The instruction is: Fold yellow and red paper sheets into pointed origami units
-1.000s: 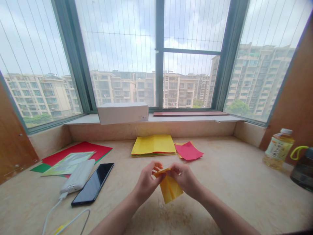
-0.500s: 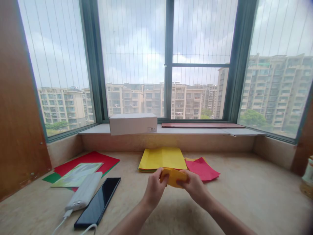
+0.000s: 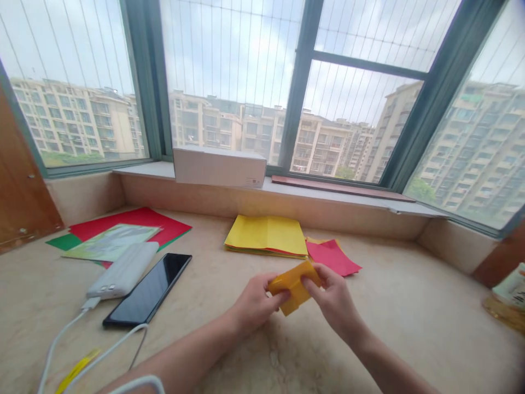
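Left grip (image 3: 256, 303) and right grip (image 3: 334, 298) close on a folded yellow-orange paper packet (image 3: 293, 287) above the bench (image 3: 410, 328), lower centre, pinching opposite edges evenly to keep layers aligned.

The left hand (image 3: 256, 303) and right hand (image 3: 334, 295) hide part of the folded orange paper (image 3: 293, 287); the right edge cuts off a plastic bottle (image 3: 508, 290), its label too blurred to read.

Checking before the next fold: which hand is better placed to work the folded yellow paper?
Probably the right hand: its fingers hold the upper right part of the folded yellow paper, with that part open to them, while the left hand sits lower, pinching the paper's left end.
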`<state>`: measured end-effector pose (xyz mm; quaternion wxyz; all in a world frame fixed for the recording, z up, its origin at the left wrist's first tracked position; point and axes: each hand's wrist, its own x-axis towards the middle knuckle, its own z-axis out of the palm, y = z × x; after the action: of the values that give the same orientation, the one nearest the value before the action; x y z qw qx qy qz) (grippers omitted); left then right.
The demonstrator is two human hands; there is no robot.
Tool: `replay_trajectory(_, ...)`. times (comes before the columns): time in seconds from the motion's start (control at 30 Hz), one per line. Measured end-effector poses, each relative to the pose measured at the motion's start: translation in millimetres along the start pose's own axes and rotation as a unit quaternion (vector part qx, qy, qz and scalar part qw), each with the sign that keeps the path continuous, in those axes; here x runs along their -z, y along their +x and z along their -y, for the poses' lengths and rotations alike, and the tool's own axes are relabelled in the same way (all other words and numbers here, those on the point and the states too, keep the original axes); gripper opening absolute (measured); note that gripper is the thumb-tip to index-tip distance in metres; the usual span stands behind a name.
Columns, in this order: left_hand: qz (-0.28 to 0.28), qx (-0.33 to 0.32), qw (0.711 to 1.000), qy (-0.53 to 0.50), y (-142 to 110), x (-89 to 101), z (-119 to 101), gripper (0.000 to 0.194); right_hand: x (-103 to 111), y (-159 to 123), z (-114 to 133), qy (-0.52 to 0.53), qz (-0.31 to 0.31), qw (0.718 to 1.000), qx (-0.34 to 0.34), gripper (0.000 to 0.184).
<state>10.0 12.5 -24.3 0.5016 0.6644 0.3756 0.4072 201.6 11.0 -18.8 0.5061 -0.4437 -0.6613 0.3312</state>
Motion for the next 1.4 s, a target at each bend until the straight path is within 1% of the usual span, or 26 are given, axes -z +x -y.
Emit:
replay_trajectory(0.13,0.034,0.041,0.996,-0.076,-3,-4.4,-5,0.038,-2,-2,2,0.047,-0.058,0.997,-0.005,0.035)
replay_trajectory(0.2,0.048,0.049,0.993,-0.099,-5,-6.3,-8,0.042,-4,-4,6,0.074,-0.084,0.994,-0.006,0.038)
replay_trajectory(0.27,0.062,0.044,0.990,-0.115,-6,-9.1,-9,0.042,-6,-5,10,0.137,-0.103,0.985,-0.012,0.044)
replay_trajectory(0.33,0.055,0.034,0.988,-0.140,-7,-12.7,-10,0.040,-8,-7,16,0.225,-0.119,0.967,-0.027,0.053)
replay_trajectory(0.4,0.037,0.028,0.985,-0.168,-8,-16.3,-10,0.040,-11,-8,20,0.303,-0.100,0.946,-0.054,0.056)
replay_trajectory(0.43,0.030,0.026,0.983,-0.177,-9,-17.7,-10,0.040,-12,-9,21,0.328,-0.077,0.939,-0.069,0.052)
replay_trajectory(0.5,0.035,0.025,0.983,-0.180,-10,-19.8,-10,0.039,-15,-11,21,0.338,-0.024,0.936,-0.097,0.036)
replay_trajectory(0.53,0.041,0.025,0.983,-0.177,-11,-20.5,-10,0.039,-16,-12,20,0.331,0.002,0.938,-0.108,0.030)
replay_trajectory(0.6,0.052,0.024,0.985,-0.166,-12,-21.4,-12,0.039,-19,-13,18,0.309,0.041,0.943,-0.114,0.029)
replay_trajectory(0.7,0.038,0.021,0.988,-0.148,-12,-21.7,-14,0.041,-20,-16,16,0.290,0.085,0.949,-0.085,0.032)
replay_trajectory(0.8,-0.002,0.011,0.990,-0.138,-11,-19.5,-15,0.041,-17,-17,15,0.247,0.087,0.965,-0.007,0.027)
replay_trajectory(0.87,-0.030,0.005,0.990,-0.140,-9,-16.9,-15,0.041,-13,-17,14,0.195,0.078,0.976,0.054,0.025)
replay_trajectory(0.93,-0.053,0.001,0.988,-0.144,-9,-14.4,-16,0.042,-9,-16,14,0.139,0.084,0.982,0.095,0.027)
replay_trajectory(1.0,-0.068,-0.001,0.987,-0.146,-9,-13.2,-17,0.041,-5,-16,14,0.087,0.103,0.985,0.109,0.029)
replay_trajectory(1.13,-0.070,-0.001,0.987,-0.144,-11,-15.8,-20,0.039,-3,-15,11,0.025,0.139,0.985,0.099,0.035)
replay_trajectory(1.2,-0.067,0.003,0.988,-0.142,-12,-17.7,-20,0.041,-3,-14,10,-0.003,0.128,0.987,0.101,0.035)
replay_trajectory(1.3,-0.054,0.006,0.989,-0.137,-13,-17.9,-20,0.047,-4,-13,8,-0.049,0.090,0.988,0.119,0.030)
replay_trajectory(1.4,-0.056,0.017,0.991,-0.117,-12,-16.0,-19,0.048,-5,-13,7,-0.064,0.074,0.986,0.138,0.030)
